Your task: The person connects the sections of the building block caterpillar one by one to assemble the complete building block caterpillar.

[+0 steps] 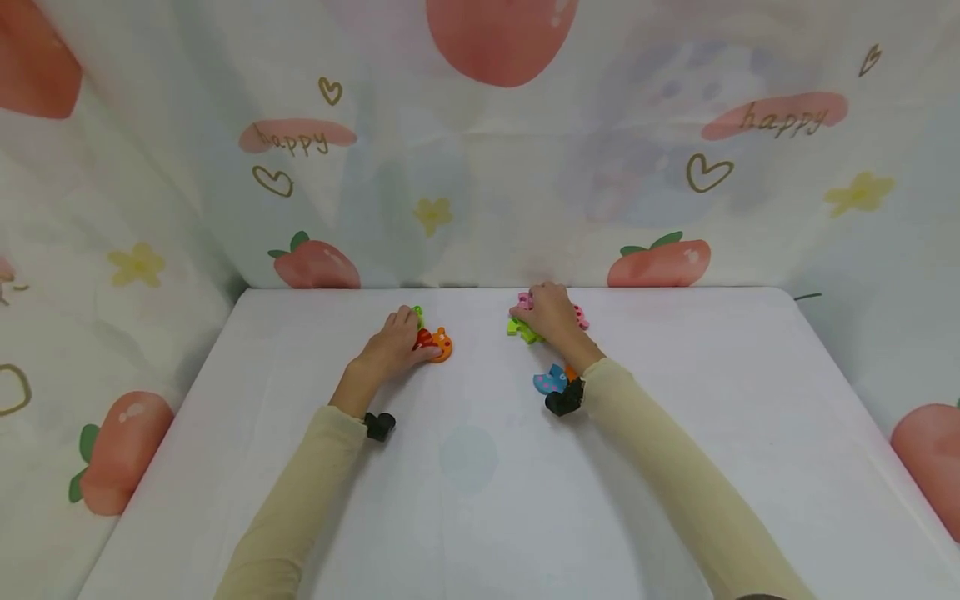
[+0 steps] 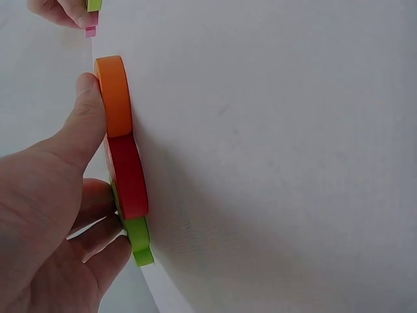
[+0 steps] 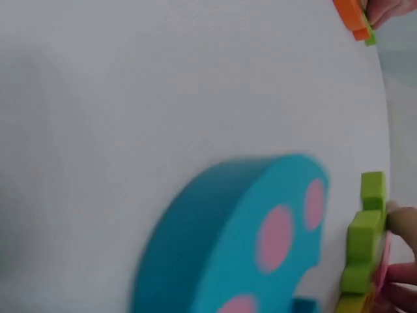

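Observation:
In the head view my left hand [image 1: 388, 343] rests over a short row of toy puzzle pieces. Its thumb lies on the orange piece [image 1: 442, 345], which has an animal-head shape. The left wrist view shows the red piece [image 2: 129, 176] in the middle and the green piece [image 2: 140, 240] at the fingertips, all lying joined. My right hand [image 1: 553, 315] holds a pink puzzle piece [image 1: 525, 301] at the table's far edge, with a light-green piece [image 1: 523, 330] beside its thumb. Palm and fingers hide part of that group.
A blue puzzle piece with pink spots [image 1: 551, 380] lies under my right wrist, next to an orange one [image 1: 572, 372]. Black wrist cameras [image 1: 564, 398] hang low by both wrists. A patterned cloth [image 1: 480, 183] rises behind the white table [image 1: 465, 533].

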`<action>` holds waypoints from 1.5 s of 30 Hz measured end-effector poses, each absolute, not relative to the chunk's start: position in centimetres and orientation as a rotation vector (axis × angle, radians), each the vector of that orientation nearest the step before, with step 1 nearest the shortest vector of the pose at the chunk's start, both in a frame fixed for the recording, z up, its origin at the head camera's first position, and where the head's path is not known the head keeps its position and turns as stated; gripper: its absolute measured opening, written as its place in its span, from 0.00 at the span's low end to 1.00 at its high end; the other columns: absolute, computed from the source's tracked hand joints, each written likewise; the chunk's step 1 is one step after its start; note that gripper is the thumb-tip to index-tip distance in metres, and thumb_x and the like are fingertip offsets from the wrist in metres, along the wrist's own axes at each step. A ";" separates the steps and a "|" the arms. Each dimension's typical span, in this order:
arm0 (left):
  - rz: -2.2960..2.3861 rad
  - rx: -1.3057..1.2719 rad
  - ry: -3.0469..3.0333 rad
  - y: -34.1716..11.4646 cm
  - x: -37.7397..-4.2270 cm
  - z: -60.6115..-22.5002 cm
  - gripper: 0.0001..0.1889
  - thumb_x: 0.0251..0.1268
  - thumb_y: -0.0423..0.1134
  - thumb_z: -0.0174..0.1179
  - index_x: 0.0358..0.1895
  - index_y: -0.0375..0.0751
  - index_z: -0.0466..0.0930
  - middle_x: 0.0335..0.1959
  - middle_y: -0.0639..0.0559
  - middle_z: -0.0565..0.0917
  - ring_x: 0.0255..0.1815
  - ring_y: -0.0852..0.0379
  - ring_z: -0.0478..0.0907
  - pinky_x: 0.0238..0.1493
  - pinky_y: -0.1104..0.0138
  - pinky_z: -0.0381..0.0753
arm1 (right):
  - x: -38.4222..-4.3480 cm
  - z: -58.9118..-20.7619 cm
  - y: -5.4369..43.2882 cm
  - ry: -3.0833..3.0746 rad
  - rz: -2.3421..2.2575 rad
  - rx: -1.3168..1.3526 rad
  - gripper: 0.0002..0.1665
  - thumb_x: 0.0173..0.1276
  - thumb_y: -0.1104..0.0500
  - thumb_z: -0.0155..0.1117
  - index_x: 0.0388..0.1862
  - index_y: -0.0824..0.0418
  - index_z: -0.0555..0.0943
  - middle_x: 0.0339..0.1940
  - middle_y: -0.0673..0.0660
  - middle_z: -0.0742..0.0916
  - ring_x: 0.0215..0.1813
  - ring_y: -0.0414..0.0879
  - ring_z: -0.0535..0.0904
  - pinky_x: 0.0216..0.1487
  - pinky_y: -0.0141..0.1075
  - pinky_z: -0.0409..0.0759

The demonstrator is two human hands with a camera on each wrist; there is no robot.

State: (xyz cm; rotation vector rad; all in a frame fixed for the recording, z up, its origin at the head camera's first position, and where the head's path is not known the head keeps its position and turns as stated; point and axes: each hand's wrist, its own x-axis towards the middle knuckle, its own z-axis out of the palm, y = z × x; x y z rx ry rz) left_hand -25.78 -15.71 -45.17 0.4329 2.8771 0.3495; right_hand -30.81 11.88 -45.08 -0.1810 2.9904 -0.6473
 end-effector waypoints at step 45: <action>0.586 0.496 2.737 -17.3 -26.4 -44.2 0.43 0.65 0.53 0.60 0.76 0.37 0.52 0.80 0.45 0.50 0.79 0.41 0.52 0.76 0.48 0.55 | -29.6 -45.2 3.7 2.687 -0.683 -1.432 0.23 0.72 0.62 0.57 0.63 0.70 0.75 0.61 0.69 0.80 0.64 0.61 0.75 0.69 0.49 0.70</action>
